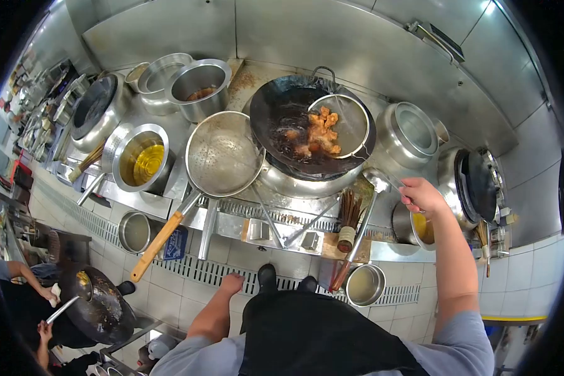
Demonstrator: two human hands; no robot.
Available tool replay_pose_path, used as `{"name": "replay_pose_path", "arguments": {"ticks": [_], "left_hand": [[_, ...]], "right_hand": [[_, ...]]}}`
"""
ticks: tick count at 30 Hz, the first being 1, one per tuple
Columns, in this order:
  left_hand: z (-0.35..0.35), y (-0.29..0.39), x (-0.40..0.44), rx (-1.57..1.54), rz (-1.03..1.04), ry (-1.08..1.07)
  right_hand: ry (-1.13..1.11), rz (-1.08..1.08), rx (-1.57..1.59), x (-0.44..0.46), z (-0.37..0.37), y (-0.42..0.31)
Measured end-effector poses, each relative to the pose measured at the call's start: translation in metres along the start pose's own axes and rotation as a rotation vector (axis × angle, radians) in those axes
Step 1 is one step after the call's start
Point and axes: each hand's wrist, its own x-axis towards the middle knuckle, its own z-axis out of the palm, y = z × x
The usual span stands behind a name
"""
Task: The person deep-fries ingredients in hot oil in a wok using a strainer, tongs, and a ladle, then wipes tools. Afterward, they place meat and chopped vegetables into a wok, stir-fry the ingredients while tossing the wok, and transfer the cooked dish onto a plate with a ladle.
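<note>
My right hand (422,195) is closed around the thin handle of a mesh strainer (352,123), whose round head lies over the wok. Browned fried pieces (322,133) sit partly on the strainer and partly in the dark oil. The black wok (276,103) rests on the stove with its loop handle at the back. Low in front of my body, away from the stove, my left hand (233,283) has curled fingers and nothing visible in it.
A perforated ladle (225,153) with a wooden handle juts over the stove's front edge, left of the wok. Nearby stand a pot of yellow oil (146,160), a bamboo brush (349,219) and a metal ladle (365,219). Another person's hand (45,331) is beside a second wok (109,313).
</note>
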Motion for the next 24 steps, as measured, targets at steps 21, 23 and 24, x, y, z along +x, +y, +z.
{"name": "replay_pose_path", "arguments": {"ticks": [21, 23, 24], "left_hand": [[0.008, -0.044, -0.036, 0.167, -0.017, -0.053], [0.004, -0.050, -0.037, 0.163, -0.083, -0.098], [0.000, -0.045, -0.039, 0.077, -0.192, -0.141]], "right_hand": [[-0.300, 0.049, 0.844, 0.041, 0.139, 0.006], [-0.285, 0.047, 0.815, 0.039, 0.157, -0.001], [-0.198, 0.041, 0.813, 0.041, 0.155, -0.002]]}}
